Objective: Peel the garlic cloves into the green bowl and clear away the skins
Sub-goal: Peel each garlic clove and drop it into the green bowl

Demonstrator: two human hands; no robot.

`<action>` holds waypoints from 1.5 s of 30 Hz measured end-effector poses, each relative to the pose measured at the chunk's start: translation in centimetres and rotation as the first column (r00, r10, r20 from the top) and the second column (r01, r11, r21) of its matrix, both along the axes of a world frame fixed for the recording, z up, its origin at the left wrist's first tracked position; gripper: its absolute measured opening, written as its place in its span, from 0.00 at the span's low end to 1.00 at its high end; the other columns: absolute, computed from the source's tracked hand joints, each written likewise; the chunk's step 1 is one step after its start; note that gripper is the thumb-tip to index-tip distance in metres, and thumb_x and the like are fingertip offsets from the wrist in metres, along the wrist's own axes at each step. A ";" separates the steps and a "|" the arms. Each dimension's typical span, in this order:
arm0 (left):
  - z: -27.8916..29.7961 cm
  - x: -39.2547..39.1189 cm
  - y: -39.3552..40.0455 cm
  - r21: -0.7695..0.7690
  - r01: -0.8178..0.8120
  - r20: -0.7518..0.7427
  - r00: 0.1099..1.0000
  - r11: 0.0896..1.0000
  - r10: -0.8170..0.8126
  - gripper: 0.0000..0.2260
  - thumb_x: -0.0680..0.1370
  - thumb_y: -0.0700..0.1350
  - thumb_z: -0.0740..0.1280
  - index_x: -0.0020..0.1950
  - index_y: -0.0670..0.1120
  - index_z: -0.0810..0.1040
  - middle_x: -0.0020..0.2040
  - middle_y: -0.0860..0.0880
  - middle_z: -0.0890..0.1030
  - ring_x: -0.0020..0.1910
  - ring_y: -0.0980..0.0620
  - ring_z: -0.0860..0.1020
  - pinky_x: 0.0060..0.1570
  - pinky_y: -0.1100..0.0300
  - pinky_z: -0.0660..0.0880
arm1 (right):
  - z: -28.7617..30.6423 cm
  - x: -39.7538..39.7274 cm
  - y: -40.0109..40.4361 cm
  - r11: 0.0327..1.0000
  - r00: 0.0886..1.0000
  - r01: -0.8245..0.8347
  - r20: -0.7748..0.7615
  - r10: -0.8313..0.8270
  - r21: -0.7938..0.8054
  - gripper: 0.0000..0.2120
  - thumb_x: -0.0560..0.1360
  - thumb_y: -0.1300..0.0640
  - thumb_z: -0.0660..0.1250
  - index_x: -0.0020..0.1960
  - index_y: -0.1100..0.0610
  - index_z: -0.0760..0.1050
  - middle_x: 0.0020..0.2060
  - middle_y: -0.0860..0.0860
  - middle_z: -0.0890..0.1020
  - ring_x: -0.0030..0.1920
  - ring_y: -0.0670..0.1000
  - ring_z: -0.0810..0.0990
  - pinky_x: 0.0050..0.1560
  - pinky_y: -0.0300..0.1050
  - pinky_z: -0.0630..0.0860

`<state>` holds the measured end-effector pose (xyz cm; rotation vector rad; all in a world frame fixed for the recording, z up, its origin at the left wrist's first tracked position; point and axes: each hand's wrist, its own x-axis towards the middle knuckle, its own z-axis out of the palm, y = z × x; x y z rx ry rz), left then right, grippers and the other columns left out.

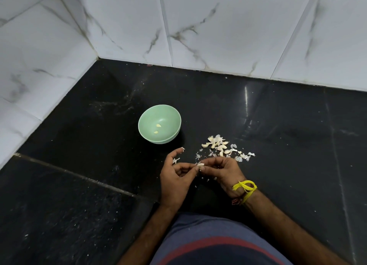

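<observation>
A: Head view shows the left hand (175, 177) and right hand (222, 171) meeting, fingers (189, 166) pinched shut on 1 garlic clove (200, 165) above the black bench (79, 185).

B: How will it feel?

A: Tiny, light and hard, I think, and maybe slippery once bare. Its skin looks thin and crumbly. Best to pinch both ends and pick at the tip.

B: And the rest?

A: 2 peeled cloves (157, 128) sit in the green bowl (151, 138). More cloves and skins (224, 147) lie near it.
</observation>
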<state>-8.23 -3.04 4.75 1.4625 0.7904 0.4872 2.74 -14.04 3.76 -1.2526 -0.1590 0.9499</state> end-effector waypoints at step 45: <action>0.1 1.1 -0.4 -0.046 0.030 -0.022 0.999 0.998 -0.031 0.09 0.74 0.29 0.69 0.38 0.39 0.85 0.32 0.45 0.83 0.32 0.55 0.79 0.34 0.63 0.77 | 0.7 -1.6 0.8 0.985 0.970 0.108 0.231 -0.075 -0.135 0.05 0.71 0.73 0.70 0.42 0.65 0.80 0.29 0.50 0.84 0.30 0.44 0.82 0.33 0.34 0.77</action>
